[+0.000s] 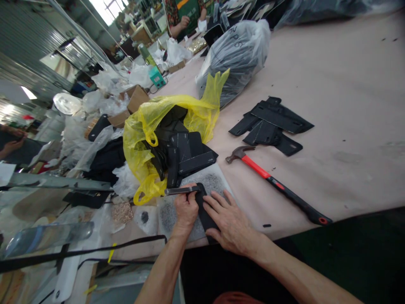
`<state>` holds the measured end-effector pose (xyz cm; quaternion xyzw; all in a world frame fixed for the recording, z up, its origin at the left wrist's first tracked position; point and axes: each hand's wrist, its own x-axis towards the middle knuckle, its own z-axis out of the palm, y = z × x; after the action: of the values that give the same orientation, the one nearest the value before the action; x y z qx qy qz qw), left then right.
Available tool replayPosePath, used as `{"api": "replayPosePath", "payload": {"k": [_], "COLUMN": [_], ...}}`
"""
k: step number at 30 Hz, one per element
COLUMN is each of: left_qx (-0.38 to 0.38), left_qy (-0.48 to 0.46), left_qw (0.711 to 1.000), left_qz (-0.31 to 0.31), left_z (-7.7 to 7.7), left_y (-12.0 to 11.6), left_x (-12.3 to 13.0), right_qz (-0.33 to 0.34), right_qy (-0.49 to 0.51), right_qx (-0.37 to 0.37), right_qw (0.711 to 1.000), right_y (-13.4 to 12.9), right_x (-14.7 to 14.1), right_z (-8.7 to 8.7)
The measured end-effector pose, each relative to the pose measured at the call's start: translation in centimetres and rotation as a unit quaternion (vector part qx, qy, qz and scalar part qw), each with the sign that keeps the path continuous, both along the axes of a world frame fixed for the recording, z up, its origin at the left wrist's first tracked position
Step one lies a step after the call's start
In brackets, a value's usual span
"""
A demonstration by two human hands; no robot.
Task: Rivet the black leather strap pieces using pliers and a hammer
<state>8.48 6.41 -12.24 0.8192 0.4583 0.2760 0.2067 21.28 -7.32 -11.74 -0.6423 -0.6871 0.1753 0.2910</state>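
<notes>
Both hands are at work close together near the table's edge, side by side over one black piece (205, 216). Left hand (186, 210) is clamped around a metal tool (179, 191), fingers curled about its shaft; one end of the tool meets the far end of the black piece — whether it bites into the surface is too small to tell. Right hand (232, 222) is spread, palm down, its fingers resting on the piece and holding nothing in a grip. That black piece lies on a white speckled board (217, 175), its near end reaching toward the table's edge.

Just beyond the board, a yellow plastic bag (131, 139) gapes open, with more black pieces (190, 150) spilling from its mouth. To the right a claw hammer (268, 179) with a red and black handle lies on the table (335, 93), apart from both hands. Past its head sits a loose pile of black parts (268, 124), overlapping at angles. Farther back stands a stuffed clear bag (236, 59) marked with letters, and near it — across the table — another person (186, 21) is partly in view. A small black scrap (267, 225) lies right of the right hand.
</notes>
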Motion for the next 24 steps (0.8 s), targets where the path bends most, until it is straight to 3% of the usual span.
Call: {"api": "replayPosePath", "payload": {"k": [9,16,19,21,24], "left_qx": [-0.002,0.013,0.006,-0.002,-0.012], "left_qy": [0.013,0.021,0.024,0.03,0.048], "left_qw": [0.999,0.999,0.999,0.999,0.998], "left_qz": [-0.04,-0.037,-0.044,-0.043,-0.03], "left_z": [0.5,0.1,0.2,0.4,0.7], "left_y": [0.5,0.7,0.7,0.7,0.6], "left_x": [0.5,0.4,0.4,0.4,0.5], "right_qz": [-0.002,-0.007,-0.098,-0.19,-0.277], "right_qy": [-0.01,0.026,0.062,0.022,-0.113], "right_qx": [0.004,0.04,0.106,0.113,-0.001], "right_qw": [1.0,0.999,0.988,0.975,0.954], "right_y": [0.0,-0.1,-0.6,-1.2,-2.5], "right_x": [-0.1,0.2,2.6,5.2,9.5], "right_z": [-0.2,0.2,0.9,1.2,1.0]}}
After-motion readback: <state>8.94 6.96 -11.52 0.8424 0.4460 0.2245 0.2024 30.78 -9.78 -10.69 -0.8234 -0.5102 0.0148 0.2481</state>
